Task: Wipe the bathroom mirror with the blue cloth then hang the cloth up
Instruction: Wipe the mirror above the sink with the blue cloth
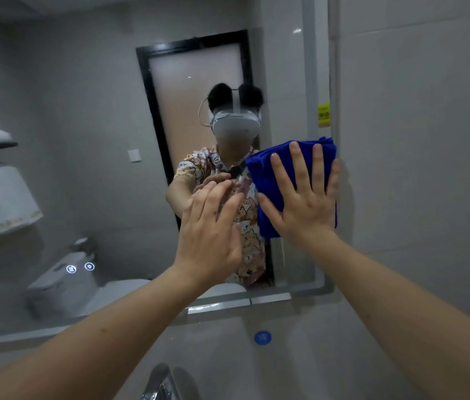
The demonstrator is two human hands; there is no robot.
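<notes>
The bathroom mirror (89, 116) fills the left and middle of the head view, its right edge near the grey tiled wall. A folded blue cloth (262, 180) lies flat against the glass at the mirror's right edge. My right hand (303, 197) presses on the cloth with its fingers spread and straight. To its left, my left hand (210, 229) is raised in front of the glass with straight fingers and holds nothing; whether its fingertips touch the mirror I cannot tell.
A chrome tap (161, 382) rises at the bottom centre. A yellow sticker (324, 114) sits on the mirror's right edge, a blue round sticker (262, 338) on the wall below. The mirror reflects a person, a door, white towels on a rack and a toilet.
</notes>
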